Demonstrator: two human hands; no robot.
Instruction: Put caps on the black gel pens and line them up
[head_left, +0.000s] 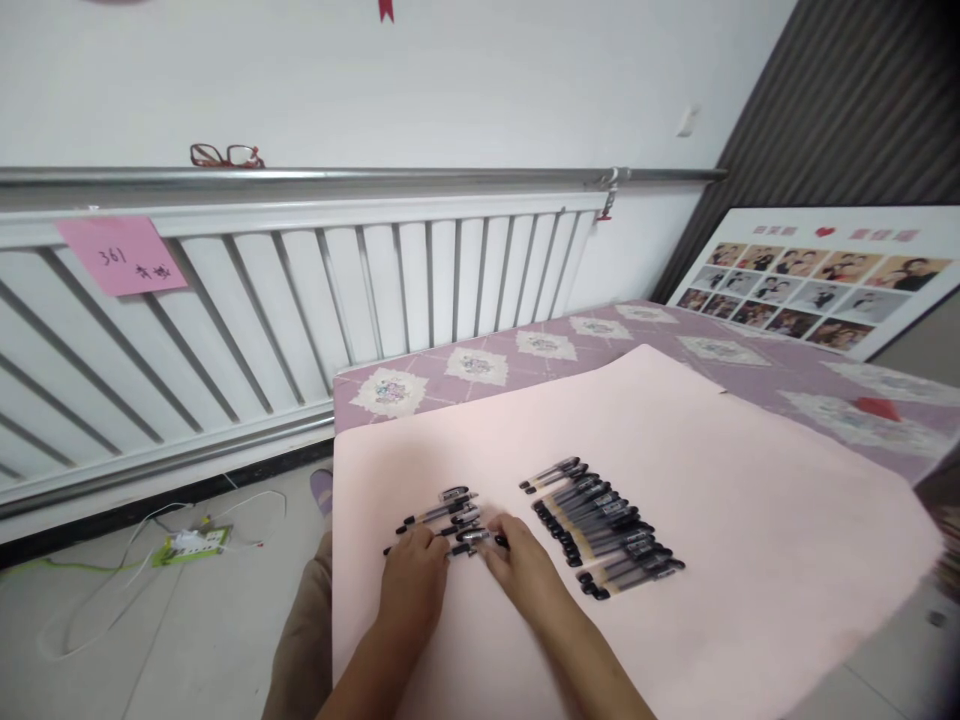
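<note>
Both of my hands rest on a pale pink sheet [750, 520] that covers a table. My left hand [412, 585] lies knuckles up with its fingers curled onto a small loose cluster of black pens [450, 512]. My right hand [521, 565] sits beside it, its fingertips pinching one pen [478, 538] of that cluster. To the right, apart from both hands, lies a tidy row of several black pens [604, 528], side by side.
A purple patterned tablecloth [525, 350] shows beyond the sheet. A white radiator [262, 300] with a pink note [120, 255] and red glasses [225, 155] runs along the wall. A photo board [817, 280] leans at the right. A power strip [191, 543] with cables lies on the floor at the left.
</note>
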